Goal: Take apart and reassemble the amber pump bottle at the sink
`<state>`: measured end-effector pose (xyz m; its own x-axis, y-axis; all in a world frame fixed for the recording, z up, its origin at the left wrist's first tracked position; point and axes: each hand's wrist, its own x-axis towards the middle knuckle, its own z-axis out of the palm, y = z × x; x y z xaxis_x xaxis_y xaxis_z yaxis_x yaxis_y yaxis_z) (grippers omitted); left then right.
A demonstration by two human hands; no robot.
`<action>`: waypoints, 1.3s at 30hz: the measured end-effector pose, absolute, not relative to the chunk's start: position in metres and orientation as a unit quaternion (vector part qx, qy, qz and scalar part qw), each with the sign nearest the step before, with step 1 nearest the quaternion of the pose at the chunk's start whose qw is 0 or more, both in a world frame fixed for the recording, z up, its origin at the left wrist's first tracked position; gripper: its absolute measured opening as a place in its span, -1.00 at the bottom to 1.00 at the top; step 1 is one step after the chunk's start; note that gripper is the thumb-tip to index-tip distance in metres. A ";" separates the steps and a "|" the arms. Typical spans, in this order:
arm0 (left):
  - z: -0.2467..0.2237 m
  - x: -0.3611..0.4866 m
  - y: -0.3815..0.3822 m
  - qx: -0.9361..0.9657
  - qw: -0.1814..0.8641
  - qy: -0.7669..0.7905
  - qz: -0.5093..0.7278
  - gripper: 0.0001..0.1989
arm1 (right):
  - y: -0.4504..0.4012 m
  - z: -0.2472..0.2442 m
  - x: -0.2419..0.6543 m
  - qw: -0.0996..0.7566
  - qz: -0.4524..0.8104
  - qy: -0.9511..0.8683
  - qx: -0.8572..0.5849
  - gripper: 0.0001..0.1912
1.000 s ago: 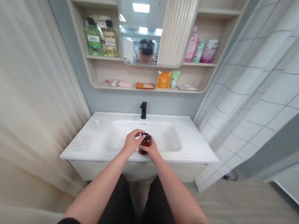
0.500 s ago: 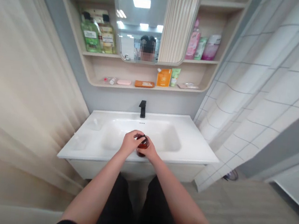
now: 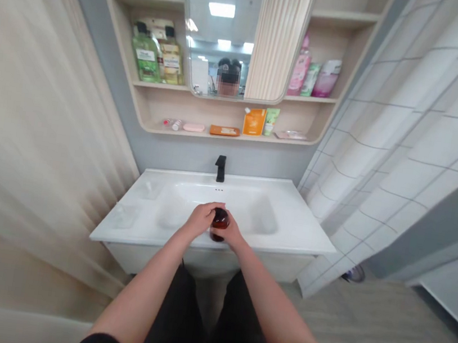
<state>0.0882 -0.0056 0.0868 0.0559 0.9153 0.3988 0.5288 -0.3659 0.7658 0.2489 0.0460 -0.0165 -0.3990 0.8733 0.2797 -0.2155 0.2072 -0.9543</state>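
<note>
A dark amber jar (image 3: pixel 220 221) with a shiny, blackish top is held over the front rim of the white washbasin (image 3: pixel 210 181). My right hand (image 3: pixel 232 234) wraps round its right side and lower body. My left hand (image 3: pixel 202 218) is closed at the jar's upper left, its fingers reaching over the far side, where their tips are partly hidden. Whether the top is a separate lid I cannot tell. Behind the basin bowl stands a black faucet (image 3: pixel 221 169).
Small clear dishes (image 3: pixel 124 216) sit on the counter's left end. Above, a shelf cabinet (image 3: pixel 217 136) holds bottles, an orange pouch (image 3: pixel 254 122) and a green tube (image 3: pixel 270 122). A beige curtain (image 3: pixel 46 140) hangs left, a white checked curtain (image 3: pixel 365 173) right.
My left thumb and fingers have shifted off the jar's top toward its far left side, so more of the top shows. The camera view has moved slightly.
</note>
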 end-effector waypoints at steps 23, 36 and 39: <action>0.080 0.074 0.004 0.703 0.250 0.460 0.480 -0.60 | 0.042 -0.007 0.251 0.475 0.561 -0.624 -0.265 -0.09; 0.068 0.084 -0.001 0.619 0.297 0.512 0.516 -0.59 | 0.043 -0.008 0.252 0.466 0.561 -0.634 -0.258 -0.08; 0.055 0.089 -0.013 0.623 0.257 0.542 0.502 -0.33 | 0.045 -0.014 0.252 0.466 0.524 -0.662 -0.266 -0.11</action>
<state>0.0895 -0.0132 0.0551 -0.0928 0.9332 0.3471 0.4180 -0.2799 0.8643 0.2517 0.0455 -0.0138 -0.4236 0.8403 0.3382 -0.1362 0.3100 -0.9409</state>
